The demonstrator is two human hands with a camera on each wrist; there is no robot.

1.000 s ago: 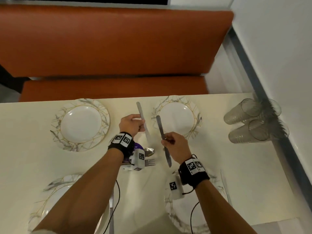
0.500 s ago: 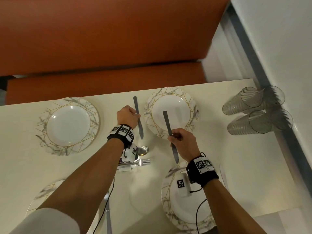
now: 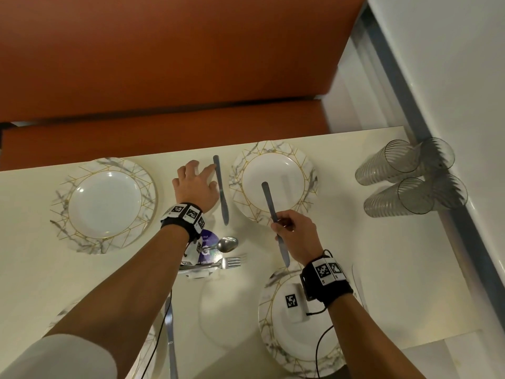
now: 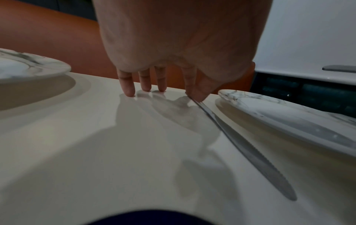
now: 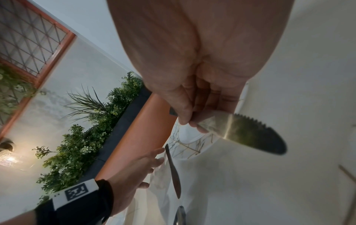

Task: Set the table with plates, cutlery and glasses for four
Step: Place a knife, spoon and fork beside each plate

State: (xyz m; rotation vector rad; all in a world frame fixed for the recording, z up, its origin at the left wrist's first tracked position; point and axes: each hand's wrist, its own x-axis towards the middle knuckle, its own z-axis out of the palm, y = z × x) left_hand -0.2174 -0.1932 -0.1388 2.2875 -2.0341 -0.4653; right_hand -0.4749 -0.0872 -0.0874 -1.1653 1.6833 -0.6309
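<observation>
I see a cream, smooth table [image 3: 355, 263] with four round marble-patterned plates edged in gold lines: far left plate [image 3: 103, 205], far right plate [image 3: 273, 181], near right plate [image 3: 287, 337], and a near left plate [image 3: 58, 315] mostly hidden under my left forearm.

Left hand [image 3: 195, 184]: fingers spread and straight, tips down on the table top. The index fingertip and thumb touch the handle of a flat stainless-steel table knife [image 3: 220, 190], which lies on the table just beside the far right plate's left rim, blade toward me. In the left wrist view the fingertips [image 4: 127, 89] press the glossy surface and the knife's blade runs along the plate rim.

Right hand [image 3: 296, 236]: curled round the middle of a second steel knife [image 3: 272, 212], serrated blade pointing toward me, rounded handle raised over the far right plate.

A steel spoon [image 3: 227, 244] and fork [image 3: 231, 261] lie near the table's centre on a purple printed card [image 3: 209, 239]. Four ribbed clear glasses [image 3: 410, 179] lie on their sides against the white wall. An orange padded bench [image 3: 164, 77] stands beyond the table.
</observation>
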